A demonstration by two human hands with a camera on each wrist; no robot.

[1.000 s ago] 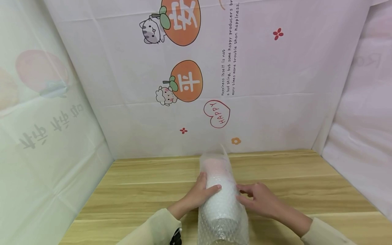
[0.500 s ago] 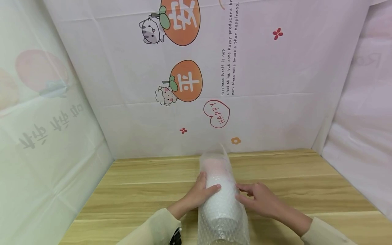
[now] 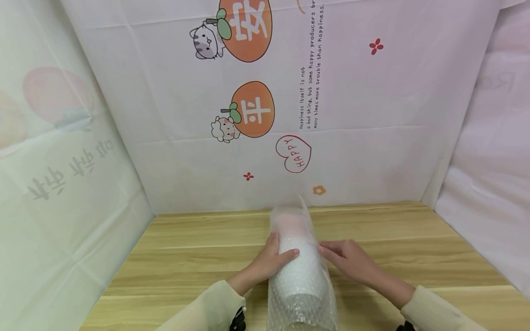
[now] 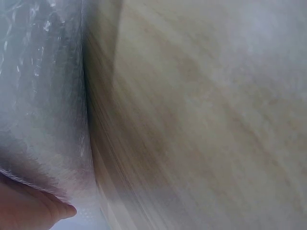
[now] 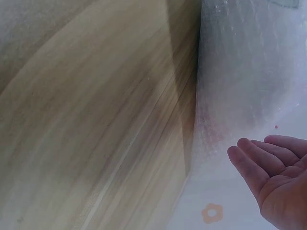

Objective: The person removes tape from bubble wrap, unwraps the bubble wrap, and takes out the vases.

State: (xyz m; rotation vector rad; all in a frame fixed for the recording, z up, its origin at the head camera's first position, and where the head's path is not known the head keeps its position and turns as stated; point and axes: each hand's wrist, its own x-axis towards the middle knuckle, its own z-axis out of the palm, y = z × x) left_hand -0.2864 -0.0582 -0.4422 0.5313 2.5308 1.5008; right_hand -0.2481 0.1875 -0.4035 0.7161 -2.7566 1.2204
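Note:
A white, rounded, bottle-like object in clear bubble wrap (image 3: 300, 276) stands in the middle of the head view, pinkish toward its far end. The wrap hides its kind. My left hand (image 3: 267, 263) grips its left side, thumb across the near face and fingers behind the edge. At its right side, my right hand (image 3: 352, 259) has thumb and index finger together, pinching at the edge of the wrap. In the left wrist view, one finger (image 4: 33, 208) lies against the bubble wrap (image 4: 43, 96). Bent fingers of the right hand (image 5: 278, 177) show beside the bubble wrap (image 5: 244, 72) in the right wrist view.
Wood-grain table (image 3: 186, 257) spreads out on both sides of the bundle. A white printed cloth (image 3: 356, 115) hangs behind it, with more cloth (image 3: 83, 207) closing off the left and right sides.
My right hand has shifted slightly up along the wrap's right edge, and its thumb and index finger have come together. The left hand and the wrapped object stay put.

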